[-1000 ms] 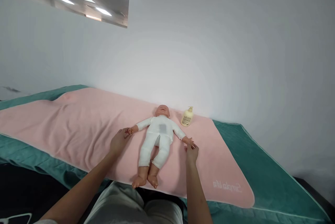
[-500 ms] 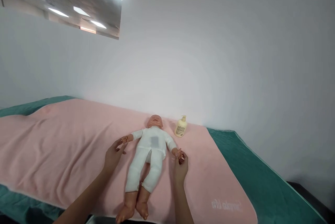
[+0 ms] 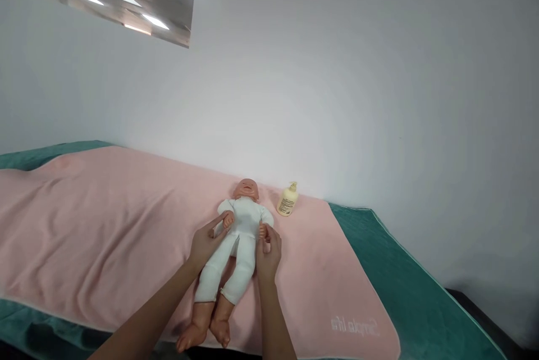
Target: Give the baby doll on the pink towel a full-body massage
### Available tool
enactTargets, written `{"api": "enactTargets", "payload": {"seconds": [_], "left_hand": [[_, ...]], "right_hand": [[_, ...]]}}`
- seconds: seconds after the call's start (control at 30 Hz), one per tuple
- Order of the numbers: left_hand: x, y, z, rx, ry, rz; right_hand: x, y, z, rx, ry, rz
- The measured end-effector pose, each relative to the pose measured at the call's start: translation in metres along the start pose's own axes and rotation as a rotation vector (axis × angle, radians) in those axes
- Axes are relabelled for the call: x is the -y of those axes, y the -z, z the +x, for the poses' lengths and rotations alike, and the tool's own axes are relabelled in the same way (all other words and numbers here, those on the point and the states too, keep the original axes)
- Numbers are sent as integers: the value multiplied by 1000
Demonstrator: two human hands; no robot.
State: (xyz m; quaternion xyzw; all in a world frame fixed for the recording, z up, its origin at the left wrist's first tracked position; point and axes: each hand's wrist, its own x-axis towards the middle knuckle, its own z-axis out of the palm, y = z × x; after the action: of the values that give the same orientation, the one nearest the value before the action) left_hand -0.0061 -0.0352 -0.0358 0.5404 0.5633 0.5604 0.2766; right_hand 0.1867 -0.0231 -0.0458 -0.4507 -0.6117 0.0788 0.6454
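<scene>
On the pink blanket (image 3: pixel 324 270), the doll (image 3: pixel 246 217) lies on its back, the head toward the far edge, the feet at the near edge. Its long axis runs between these two edges, slanting slightly, with the feet more to the left. My left hand (image 3: pixel 206 243) and my right hand (image 3: pixel 269 256) each hold one of its hands, fingers narrow. Near the far edge stands a pump bottle (image 3: pixel 287 201).
</scene>
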Motion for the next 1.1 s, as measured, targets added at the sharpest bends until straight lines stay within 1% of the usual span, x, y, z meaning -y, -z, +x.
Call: {"api": "enactTargets", "payload": {"seconds": [0.03, 0.1, 0.2, 0.3, 0.37, 0.43, 0.5, 0.57, 0.63, 0.7, 0.77, 0.83, 0.9, 0.97, 1.0, 1.03, 1.1], "left_hand": [[3, -1, 0, 4, -9, -7], [9, 1, 1, 12, -17, -4], [11, 3, 7, 53, -69, 21], [5, 0, 18, 132, -210, 51], [0, -3, 24, 193, -288, 107], [-2, -6, 26, 233, -318, 159], [0, -9, 24, 237, -322, 144], [3, -9, 19, 185, -283, 41], [6, -6, 14, 66, -153, -69], [10, -1, 11, -71, 23, -142], [14, 7, 11, -166, 135, -208], [20, 15, 14, -238, 161, -316], [27, 20, 18, -344, 184, -477], [35, 24, 21, -439, 221, -634], [38, 25, 23, -466, 238, -692], [41, 26, 24, -475, 251, -731], [46, 28, 27, -457, 265, -760]], "right_hand": [[2, -4, 1, 25, 69, -30], [6, -11, 6, 56, 161, -92], [11, -21, 14, 94, 219, -165], [14, -31, 17, 156, 250, -191], [14, -36, 15, 169, 244, -193], [13, -39, 10, 161, 216, -180], [10, -39, 5, 152, 184, -154], [9, -37, 2, 136, 142, -102], [9, -34, -1, 74, 64, -23], [10, -28, -1, -45, -77, 59], [11, -21, -1, -213, -271, 152], [9, -13, 1, -364, -439, 237], [2, -6, 3, -455, -543, 294], [-10, 0, 4, -485, -593, 318], [-18, 2, 5, -492, -611, 332], [-25, 4, 5, -493, -620, 347], [-40, 5, 4, -480, -622, 374]]}}
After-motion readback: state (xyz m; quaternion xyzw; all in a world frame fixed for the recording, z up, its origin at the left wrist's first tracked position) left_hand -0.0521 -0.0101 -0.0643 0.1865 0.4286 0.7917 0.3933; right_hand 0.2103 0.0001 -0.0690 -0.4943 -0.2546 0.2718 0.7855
